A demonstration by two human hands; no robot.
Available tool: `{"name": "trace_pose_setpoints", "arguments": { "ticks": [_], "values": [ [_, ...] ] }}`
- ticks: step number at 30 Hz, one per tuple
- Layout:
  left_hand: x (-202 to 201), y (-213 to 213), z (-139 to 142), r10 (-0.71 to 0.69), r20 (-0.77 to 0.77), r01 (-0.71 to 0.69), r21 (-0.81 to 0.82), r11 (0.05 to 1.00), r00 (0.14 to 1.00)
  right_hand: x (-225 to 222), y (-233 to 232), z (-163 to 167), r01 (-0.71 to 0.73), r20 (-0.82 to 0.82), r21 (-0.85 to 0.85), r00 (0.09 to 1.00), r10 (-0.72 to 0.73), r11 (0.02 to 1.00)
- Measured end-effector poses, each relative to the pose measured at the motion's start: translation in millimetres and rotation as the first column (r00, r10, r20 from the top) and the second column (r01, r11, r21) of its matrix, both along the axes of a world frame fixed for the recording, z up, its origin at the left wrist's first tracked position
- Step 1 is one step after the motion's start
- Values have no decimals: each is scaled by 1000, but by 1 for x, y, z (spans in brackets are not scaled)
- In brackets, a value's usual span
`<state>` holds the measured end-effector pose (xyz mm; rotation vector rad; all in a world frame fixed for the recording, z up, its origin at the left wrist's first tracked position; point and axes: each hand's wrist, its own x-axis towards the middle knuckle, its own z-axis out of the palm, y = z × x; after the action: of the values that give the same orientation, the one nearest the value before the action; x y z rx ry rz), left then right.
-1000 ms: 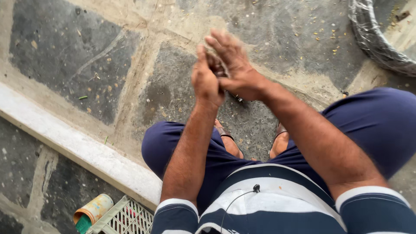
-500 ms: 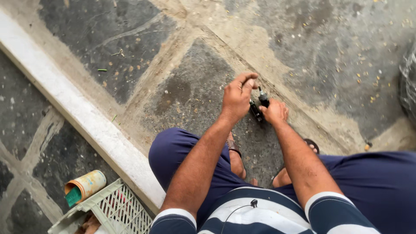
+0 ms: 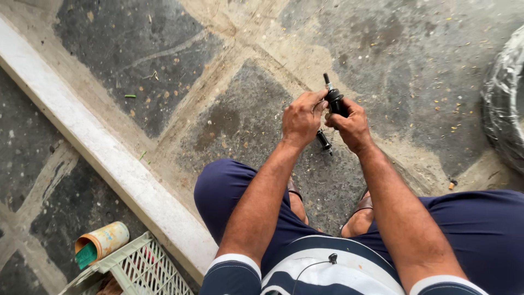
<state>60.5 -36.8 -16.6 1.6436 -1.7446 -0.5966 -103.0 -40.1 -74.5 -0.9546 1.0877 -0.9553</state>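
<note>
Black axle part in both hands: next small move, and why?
Probably a twist of the left hand against the right hand: both grip the black axle part above the stone floor, threaded tip pointing up, a second dark end showing below the hands.

I see a black axle part (image 3: 334,104), navy trousers (image 3: 480,229), a navy-and-white striped shirt (image 3: 338,273), a pale green crate (image 3: 136,270) and a dark grey stone floor (image 3: 131,60).

Left hand (image 3: 302,117) and right hand (image 3: 351,124) both grip a black axle-like rod (image 3: 334,101), threaded tip toward 11 o'clock, over the stone floor (image 3: 164,54). White curb (image 3: 82,142) at 9 o'clock; tipped can (image 3: 102,243) beside plastic crate (image 3: 134,270) at 7 o'clock
</note>
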Motion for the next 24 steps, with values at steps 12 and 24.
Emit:
{"name": "trace_pose_setpoints", "arguments": {
  "ticks": [12, 24],
  "values": [
    [2, 3, 16, -65, -27, 61, -115, 992, 998, -12, 7, 42, -281, -822, -392, 535, -196, 876],
    [6, -1, 4, -128, -16, 124, -156, 980, 992, -4, 11, 51, -382, -842, -453, 480, -245, 806]
  ]
}}
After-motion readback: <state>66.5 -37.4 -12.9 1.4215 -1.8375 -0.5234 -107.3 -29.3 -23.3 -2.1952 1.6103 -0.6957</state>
